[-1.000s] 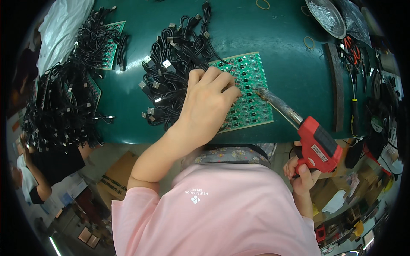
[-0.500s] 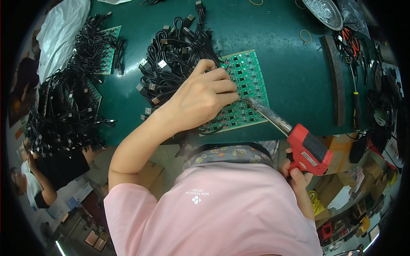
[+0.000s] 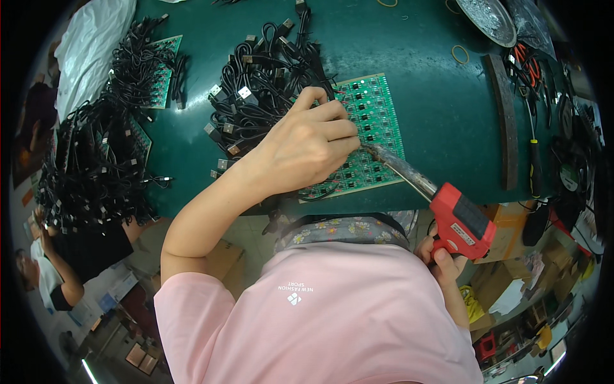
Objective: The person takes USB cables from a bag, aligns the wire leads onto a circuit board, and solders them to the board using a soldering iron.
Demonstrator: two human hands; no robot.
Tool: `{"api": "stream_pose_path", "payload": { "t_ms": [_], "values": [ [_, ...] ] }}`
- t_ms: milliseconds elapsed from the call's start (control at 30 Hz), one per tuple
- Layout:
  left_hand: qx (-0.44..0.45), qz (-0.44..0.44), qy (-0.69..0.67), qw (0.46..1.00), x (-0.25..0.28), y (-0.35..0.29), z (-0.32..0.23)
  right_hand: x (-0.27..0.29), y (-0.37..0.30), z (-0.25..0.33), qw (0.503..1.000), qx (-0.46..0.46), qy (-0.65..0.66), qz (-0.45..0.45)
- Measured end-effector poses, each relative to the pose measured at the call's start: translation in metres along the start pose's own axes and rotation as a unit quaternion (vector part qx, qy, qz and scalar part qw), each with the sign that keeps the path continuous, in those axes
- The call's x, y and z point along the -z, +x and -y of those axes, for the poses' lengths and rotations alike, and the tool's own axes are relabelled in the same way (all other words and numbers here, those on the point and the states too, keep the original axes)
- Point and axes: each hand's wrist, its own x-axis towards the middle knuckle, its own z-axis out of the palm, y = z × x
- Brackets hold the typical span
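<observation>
The right hand [image 3: 442, 261] grips the soldering gun [image 3: 463, 221], its tip [image 3: 369, 149] now closer to the left hand [image 3: 310, 144] over the circuit board [image 3: 378, 118] right of the cable heap [image 3: 256, 102], seemingly sharing one spot, though what those curled fingers hold I can't tell.

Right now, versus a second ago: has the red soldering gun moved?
Yes. Against the dark bar on the table, the red soldering gun has shifted left and down in the picture.
</observation>
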Motion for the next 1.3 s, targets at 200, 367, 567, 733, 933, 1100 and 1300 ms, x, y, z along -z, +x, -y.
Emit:
{"api": "stream_pose_path", "payload": {
  "t_ms": [200, 367, 567, 733, 933, 1100, 1300],
  "values": [
    [0.006, -0.002, 0.003, 1.0, -0.001, -0.001, -0.001, 0.0, -0.002, 0.011, 1.0, -0.028, -0.006, -0.005],
    [0.006, -0.005, 0.0, 1.0, -0.001, 0.001, 0.002, 0.0, 0.0, 0.011, 1.0, -0.015, -0.002, 0.008],
    [-0.005, -0.01, 0.051, 0.999, 0.006, 0.001, 0.001, 0.0, 0.008, 0.007, 0.999, 0.04, -0.013, 0.028],
    [0.014, 0.04, 0.17, 0.985, 0.005, -0.001, -0.032, -0.004, 0.016, 0.018, 0.998, 0.04, 0.049, 0.007],
    [0.048, -0.017, 0.117, 0.992, 0.031, 0.011, -0.035, -0.007, 0.033, 0.021, 0.995, 0.092, 0.038, -0.03],
    [0.313, -0.222, 0.453, 0.805, 0.081, 0.027, 0.096, -0.011, 0.036, 0.024, 0.99, 0.13, 0.026, -0.049],
    [0.303, -0.249, 0.369, 0.842, 0.092, 0.006, 0.19, -0.017, 0.04, 0.028, 0.99, 0.13, 0.023, -0.054]
  ]
}}
